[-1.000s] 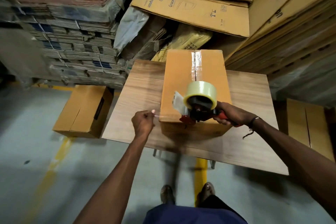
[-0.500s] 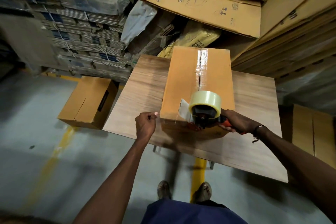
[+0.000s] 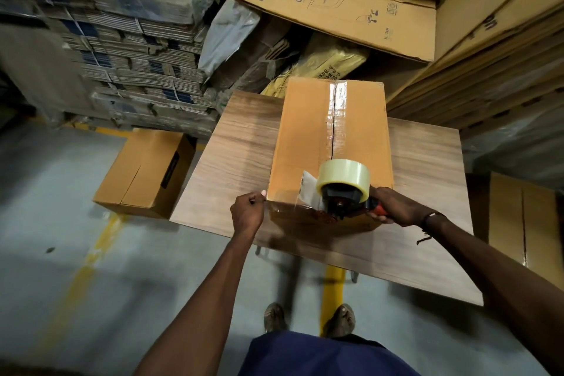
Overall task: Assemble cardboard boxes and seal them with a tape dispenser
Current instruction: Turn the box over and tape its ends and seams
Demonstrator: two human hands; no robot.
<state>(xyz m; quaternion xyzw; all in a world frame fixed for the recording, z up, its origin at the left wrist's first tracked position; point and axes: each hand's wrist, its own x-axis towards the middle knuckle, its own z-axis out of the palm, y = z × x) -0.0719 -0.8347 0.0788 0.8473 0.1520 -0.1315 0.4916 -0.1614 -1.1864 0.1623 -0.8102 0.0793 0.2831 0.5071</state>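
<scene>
On wood-grain tabletop [image 3: 238,143], at 12 o'clock from person: closed brown cardboard box [image 3: 300,137], clear tape along top seam. Right hand [image 3: 396,207] grips red-handled black tape dispenser [image 3: 343,192] at box's near edge. Left hand [image 3: 247,214], fingers curled, pinches at near-left corner at 9 o'clock of dispenser; whether it holds anything, cannot tell.

Left arm extended forward, bare forearm straight. Left hand [image 3: 247,213] knuckles up, fingers curled, thumb and forefinger pinched together at tip. Right arm enters from lower right, elbow bent, dark cord band at wrist. Right hand [image 3: 396,206] wrapped around red handle of tape dispenser [image 3: 345,189], knuckles up.
</scene>
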